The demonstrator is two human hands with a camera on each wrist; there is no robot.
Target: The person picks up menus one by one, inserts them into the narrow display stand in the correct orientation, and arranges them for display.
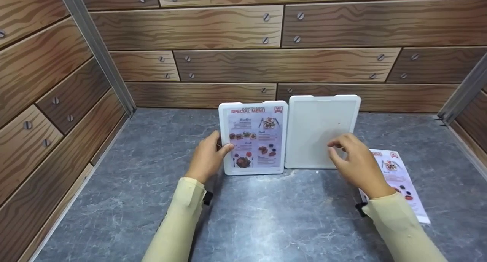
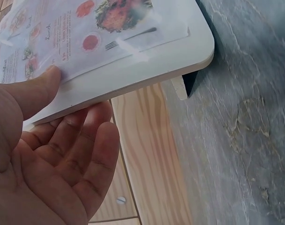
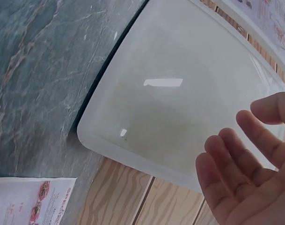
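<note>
A white menu stand (image 1: pixel 252 136) with a "SPECIAL MENU" sheet under its clear cover stands upright near the back of the table. My left hand (image 1: pixel 206 158) grips its left edge, thumb over the front and fingers behind. In the left wrist view the stand's back leg (image 2: pixel 179 87) pokes out below the board. Close on the right stands a second menu stand (image 1: pixel 317 130) with a blank white face. My right hand (image 1: pixel 357 163) hovers before its lower right side, fingers loosely bent with nothing between them, as the right wrist view also shows.
A loose printed menu sheet (image 1: pixel 404 186) lies on the table to the right, partly under my right wrist in the head view. The grey marbled table (image 1: pixel 133 201) meets wood-patterned walls (image 1: pixel 228 66) at the back and sides.
</note>
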